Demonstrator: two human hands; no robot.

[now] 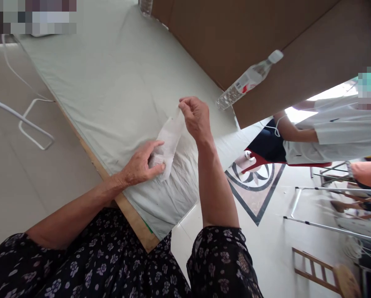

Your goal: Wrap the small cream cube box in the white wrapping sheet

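A thin white tissue (pixel 169 138), its lower end textured, stretches at a slant above the cloth-covered table (pixel 117 78). My right hand (pixel 196 118) pinches its upper, nearly see-through corner between thumb and fingertips, raised off the cloth. At the lower end, my left hand (pixel 142 163) holds the tissue, thumb lying over its edge and index finger along its side. Some of the left fingers are hidden under or behind it.
A large cardboard box (pixel 210 37) stands at the far right of the table, with a clear plastic bottle (pixel 247 80) against it. To the right sits a person in a white shirt (pixel 343 128). A small wooden chair (pixel 319 269) and metal frames (pixel 309 188) are on the floor.
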